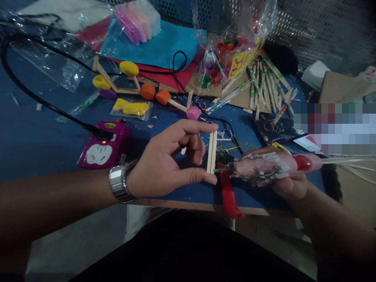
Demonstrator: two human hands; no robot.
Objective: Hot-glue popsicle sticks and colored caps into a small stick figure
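Observation:
My left hand (173,158) pinches two short wooden sticks (212,151) upright between thumb and forefinger; a metal watch (119,182) sits on that wrist. My right hand (289,184) grips a pink glue gun (264,167) crusted with dried glue, held sideways. Its nozzle touches the lower end of the sticks. The gun's red trigger shows at the top and a clear glue stick pokes out to the right.
On the blue table (38,137) lie a pink power strip (102,147) with a black cable, a red-handled tool (229,194), a stick frame with coloured bottle caps (132,84), a bag of caps (232,47), several wrapped chopsticks (267,88) and coloured paper (164,43).

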